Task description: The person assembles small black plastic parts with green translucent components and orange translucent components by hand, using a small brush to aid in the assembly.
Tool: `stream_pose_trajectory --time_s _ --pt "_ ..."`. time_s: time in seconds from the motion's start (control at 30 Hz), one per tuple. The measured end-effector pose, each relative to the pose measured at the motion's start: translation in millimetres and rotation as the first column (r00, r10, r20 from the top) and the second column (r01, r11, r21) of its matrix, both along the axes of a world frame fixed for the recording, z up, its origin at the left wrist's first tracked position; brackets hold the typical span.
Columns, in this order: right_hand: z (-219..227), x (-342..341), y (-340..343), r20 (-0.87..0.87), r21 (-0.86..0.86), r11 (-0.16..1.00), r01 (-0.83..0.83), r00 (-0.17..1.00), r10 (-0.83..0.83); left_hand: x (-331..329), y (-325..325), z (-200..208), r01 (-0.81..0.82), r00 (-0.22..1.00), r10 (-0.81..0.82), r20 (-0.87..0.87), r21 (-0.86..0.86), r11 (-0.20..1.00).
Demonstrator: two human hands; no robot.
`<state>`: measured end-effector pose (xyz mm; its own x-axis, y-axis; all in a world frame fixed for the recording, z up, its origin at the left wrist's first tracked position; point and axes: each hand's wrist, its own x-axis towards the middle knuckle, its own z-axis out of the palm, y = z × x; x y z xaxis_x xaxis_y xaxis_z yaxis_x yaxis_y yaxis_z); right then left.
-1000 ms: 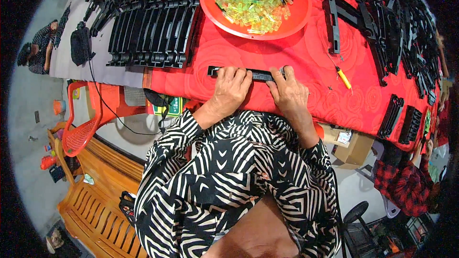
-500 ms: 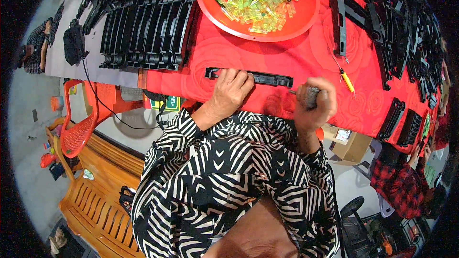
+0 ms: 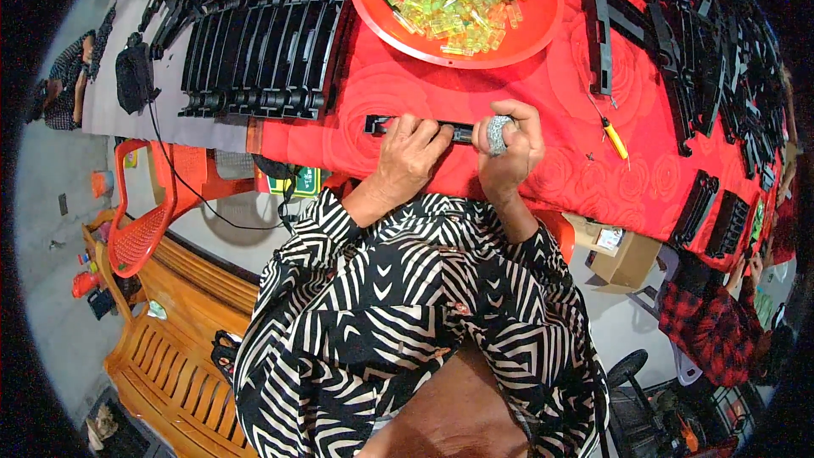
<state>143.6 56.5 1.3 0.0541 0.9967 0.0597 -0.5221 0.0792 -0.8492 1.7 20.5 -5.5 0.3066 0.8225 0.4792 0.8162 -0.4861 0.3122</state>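
R hand clenched round grey speckled knob, at R end of black strip; L hand half-curled, fingers down on strip's L half, holding it. Strip lies nr table's near edge, approx parallel. Red tray w/ yellow-green pcs twd far edge; yellow-handled tool betw. R hand & table's R edge

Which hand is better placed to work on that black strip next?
Probably the right hand: it grips a speckled gray object by the right end of the black strip. The left hand seems busy steadying that strip on the red cloth.
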Motion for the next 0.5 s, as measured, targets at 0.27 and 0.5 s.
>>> stream_pose_trajectory --time_s 0.27,0.5 --pt "-1.3 -3.9 5.7 -0.084 -0.065 0.997 0.041 0.995 -0.047 1.9 2.2 0.5 0.017 1.000 -0.017 0.003 0.005 1.000" --pt "-10.2 -6.6 3.5 0.119 -0.019 0.997 0.075 0.990 -0.072 -1.5 7.8 -1.7 0.108 0.994 -0.108 -0.007 -0.009 0.994"
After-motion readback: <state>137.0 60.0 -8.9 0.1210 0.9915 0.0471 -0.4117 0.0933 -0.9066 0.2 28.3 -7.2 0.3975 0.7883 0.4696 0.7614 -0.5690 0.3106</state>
